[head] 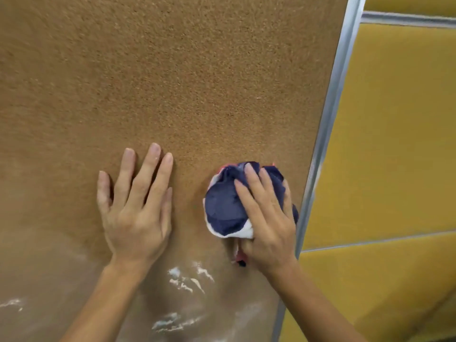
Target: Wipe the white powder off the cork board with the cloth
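The brown cork board [172, 82] fills most of the view. My right hand [266, 218] presses a bunched navy, white and red cloth [224, 208] against the board near its right edge. My left hand [135, 206] lies flat on the cork with fingers spread, holding nothing, just left of the cloth. Streaks of white powder [190, 280] sit on the board below and between my hands. More white powder marks the board lower down [172, 323] and at the far left [12, 303]. A pale smeared haze covers the lower left of the board.
A silver metal frame [333, 119] runs down the board's right edge. Beyond it are yellow padded panels [399, 144] with a grey rail [407, 19] at the top right.
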Demonstrator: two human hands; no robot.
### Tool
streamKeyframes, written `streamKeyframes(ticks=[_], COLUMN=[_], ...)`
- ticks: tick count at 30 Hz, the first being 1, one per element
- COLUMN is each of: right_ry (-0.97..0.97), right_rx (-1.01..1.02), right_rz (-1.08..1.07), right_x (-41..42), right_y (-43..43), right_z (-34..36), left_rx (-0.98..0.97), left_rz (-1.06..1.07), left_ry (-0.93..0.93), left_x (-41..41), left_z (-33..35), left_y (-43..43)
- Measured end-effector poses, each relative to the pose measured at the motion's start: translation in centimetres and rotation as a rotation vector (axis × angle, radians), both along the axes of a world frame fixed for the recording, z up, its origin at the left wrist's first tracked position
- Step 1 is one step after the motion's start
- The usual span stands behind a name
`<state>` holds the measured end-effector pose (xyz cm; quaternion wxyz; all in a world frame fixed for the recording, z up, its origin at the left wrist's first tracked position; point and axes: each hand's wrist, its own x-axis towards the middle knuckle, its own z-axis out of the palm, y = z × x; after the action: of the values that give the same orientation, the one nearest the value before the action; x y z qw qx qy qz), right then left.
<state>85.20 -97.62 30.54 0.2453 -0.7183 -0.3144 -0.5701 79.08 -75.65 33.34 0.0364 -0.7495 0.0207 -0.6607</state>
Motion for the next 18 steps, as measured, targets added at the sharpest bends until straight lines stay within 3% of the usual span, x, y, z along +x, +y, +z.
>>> streamKeyframes(ticks=[3,5,7,8,11,14,18], right_ry=[0.234,0.271,0.114,0.045,-0.026,0.147,0.088], right_rx=[0.315,0.146,-0.131,-0.174,0.038,0.235,-0.194], right_rz=[-0.033,0.013,0.067,0.088,0.04,-0.064,0.061], right_x=[-1.5,-3.3,-3.5,-2.7,-0.2,-0.8,-3.5], right_y=[0.0,1.9,3.2,3.0,0.5,-0.2,3.1], right_z=[-3.6,-6.6,-7.1,-5.8,-1.7,-4.5,-6.6], left_rx=[0.007,0.011,0.01,0.006,0.002,0.004,-0.009], left_rz=[0.016,0.029,0.035,0.036,0.021,0.02,0.029], left_ry=[-0.037,-0.048,-0.052,-0.054,-0.063,-0.077,-0.072], left_x=[0.1,0.1,0.2,0.2,0.2,0.1,0.2], left_z=[0.0,-0.1,-0.1,-0.1,-0.1,0.0,-0.1], left_y=[0.0,-0.1,-0.2,-0.3,-0.4,-0.4,-0.6])
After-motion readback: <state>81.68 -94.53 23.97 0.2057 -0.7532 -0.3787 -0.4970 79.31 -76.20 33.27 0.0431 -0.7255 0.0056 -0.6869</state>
